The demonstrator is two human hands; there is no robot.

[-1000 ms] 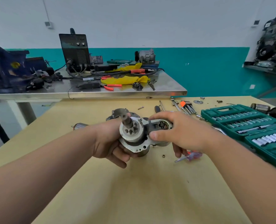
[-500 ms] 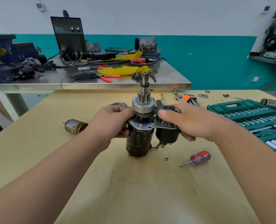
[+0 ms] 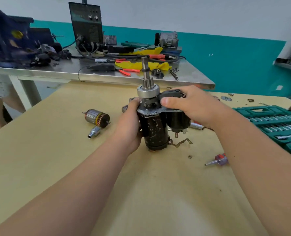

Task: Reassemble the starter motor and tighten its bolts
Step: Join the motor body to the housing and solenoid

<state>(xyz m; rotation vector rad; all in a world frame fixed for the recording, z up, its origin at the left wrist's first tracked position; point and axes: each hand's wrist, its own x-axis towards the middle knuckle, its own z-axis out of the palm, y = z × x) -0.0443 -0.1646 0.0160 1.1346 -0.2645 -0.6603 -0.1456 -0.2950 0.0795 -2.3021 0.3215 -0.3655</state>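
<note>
Firmly held: starter motor on end at the middle of the bench

Upright on the yellow-topped workbench [image 3: 141,193], the starter motor [image 3: 155,126] stands on its lower end, with its pinion shaft [image 3: 145,68] pointing up. The left hand [image 3: 129,123] wraps round the black, paint-flecked body, its thumb reaching up to the metal flange. The right hand [image 3: 192,106] grips the upper part over the solenoid [image 3: 178,120], which sits just beside the body, and its thumb presses against the black piece below the pinion collar. A braided lead [image 3: 182,143] trails from the base onto the bench.

Left of the motor lie a loose armature [image 3: 97,117] and, near it, a socket [image 3: 94,132]. To the right lie a small nut [image 3: 190,156], a stubby screwdriver [image 3: 218,160] and an open green socket set case [image 3: 274,123]. A steel table [image 3: 73,72] behind carries a welding machine [image 3: 87,26].
</note>
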